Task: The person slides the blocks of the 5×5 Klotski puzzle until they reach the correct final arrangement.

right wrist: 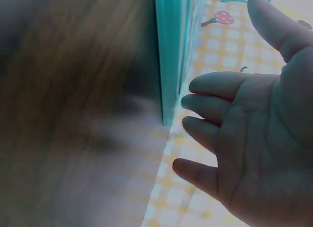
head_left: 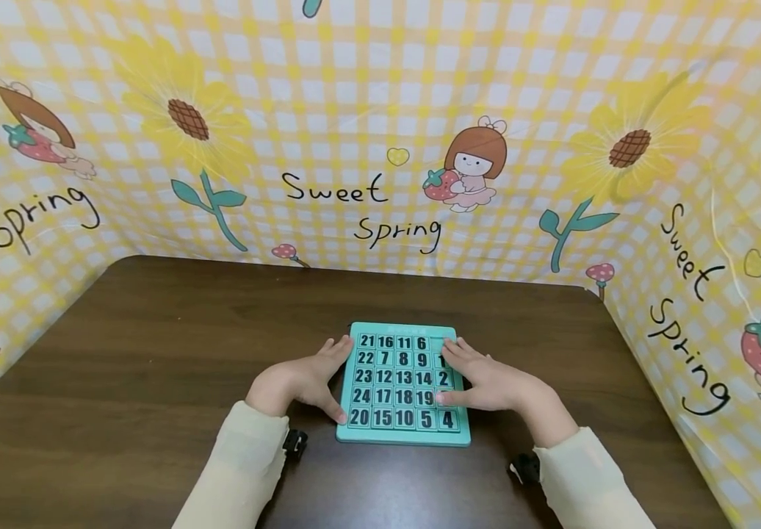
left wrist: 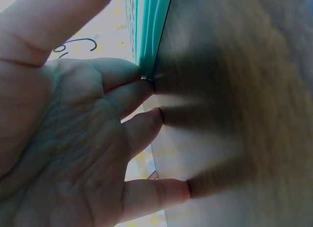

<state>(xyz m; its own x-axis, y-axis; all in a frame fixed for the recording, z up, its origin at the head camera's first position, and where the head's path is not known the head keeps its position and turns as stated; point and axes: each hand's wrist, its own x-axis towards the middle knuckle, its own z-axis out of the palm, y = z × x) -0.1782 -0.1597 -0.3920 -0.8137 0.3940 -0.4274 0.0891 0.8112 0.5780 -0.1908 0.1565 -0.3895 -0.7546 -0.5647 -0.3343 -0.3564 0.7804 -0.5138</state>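
Note:
A turquoise number slide puzzle lies flat on the table, black numbers on its tiles. Its top row reads 21, 16, 11, 6, with a gap without a tile in the top right corner. My left hand is at the left side, fingertips and thumb along the frame's edge. In the left wrist view its fingers reach down to the tabletop beside the frame. My right hand spreads over the right column, thumb over the tile below 2 and fingertips near the 1 and the gap. The right wrist view shows these fingers extended above the puzzle's side.
The dark brown wooden table extends around the puzzle. A yellow checked cloth with printed flowers and lettering stands along the table's back and both sides. Black straps or devices show at both wrists by the cream sleeves.

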